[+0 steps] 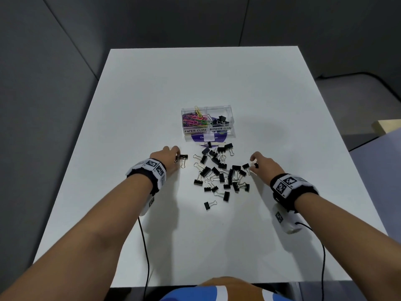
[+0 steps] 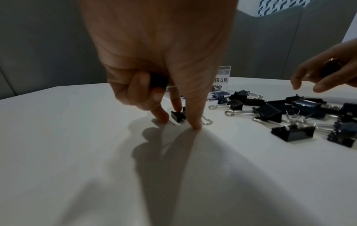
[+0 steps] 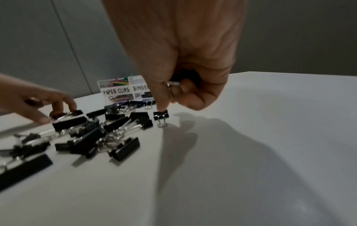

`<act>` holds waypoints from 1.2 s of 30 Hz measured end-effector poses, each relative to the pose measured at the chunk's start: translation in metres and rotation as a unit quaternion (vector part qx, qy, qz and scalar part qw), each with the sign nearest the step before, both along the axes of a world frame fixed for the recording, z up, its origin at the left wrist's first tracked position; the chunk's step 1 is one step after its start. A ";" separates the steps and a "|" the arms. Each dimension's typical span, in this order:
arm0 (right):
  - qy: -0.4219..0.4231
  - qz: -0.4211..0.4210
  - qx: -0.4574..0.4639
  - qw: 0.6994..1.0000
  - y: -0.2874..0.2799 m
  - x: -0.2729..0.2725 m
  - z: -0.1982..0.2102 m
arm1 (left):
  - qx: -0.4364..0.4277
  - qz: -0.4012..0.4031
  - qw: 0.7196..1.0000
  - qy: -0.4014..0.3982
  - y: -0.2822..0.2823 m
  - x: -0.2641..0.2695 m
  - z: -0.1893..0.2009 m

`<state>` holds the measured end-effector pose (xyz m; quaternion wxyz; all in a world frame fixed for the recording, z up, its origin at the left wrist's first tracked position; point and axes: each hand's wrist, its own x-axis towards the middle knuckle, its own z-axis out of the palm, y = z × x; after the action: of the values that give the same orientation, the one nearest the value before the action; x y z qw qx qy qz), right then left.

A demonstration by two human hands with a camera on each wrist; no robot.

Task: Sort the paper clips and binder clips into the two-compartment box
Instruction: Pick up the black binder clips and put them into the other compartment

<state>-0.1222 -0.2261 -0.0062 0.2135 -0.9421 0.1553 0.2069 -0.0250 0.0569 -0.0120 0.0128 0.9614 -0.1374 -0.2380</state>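
A clear two-compartment box [image 1: 230,118] stands mid-table, with coloured paper clips [image 1: 193,119] in the left half and black binder clips [image 1: 220,121] in the right. A pile of loose black binder clips [image 1: 220,172] lies in front of it. My left hand [image 1: 176,156] grips one binder clip [image 2: 158,81] in its curled fingers, and its fingertips [image 2: 197,124] straddle another binder clip [image 2: 178,116] on the table left of the pile. My right hand [image 1: 252,164] holds a binder clip [image 3: 185,77] in its curled fingers, and its forefinger touches a small binder clip [image 3: 161,115] at the pile's right edge.
The white table [image 1: 217,246] has bare surface near me and beyond the box. Wrist-camera cables [image 1: 145,246] trail across its front edge. Grey partition walls close in the back and left. A purple label [image 1: 202,137] shows under the box front.
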 end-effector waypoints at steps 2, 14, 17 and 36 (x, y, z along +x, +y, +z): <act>0.018 0.032 -0.003 0.999 0.004 0.001 -0.003 | 0.003 -0.002 1.000 -0.004 -0.002 -0.002 0.000; 0.037 0.101 -0.049 0.993 0.017 0.008 -0.009 | 0.073 -0.059 0.996 0.011 -0.022 -0.011 0.004; 0.050 0.143 -0.091 0.984 0.013 0.013 -0.004 | 0.089 -0.059 0.992 0.061 -0.025 -0.001 0.015; -0.086 0.175 -0.038 0.980 0.025 0.174 0.049 | -0.093 -0.076 0.993 0.007 -0.088 0.105 0.088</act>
<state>0.0519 -0.2013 0.0425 0.1511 -0.9763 -0.0231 0.1531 0.0805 -0.0309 0.0758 0.0846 0.9411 -0.2318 -0.2310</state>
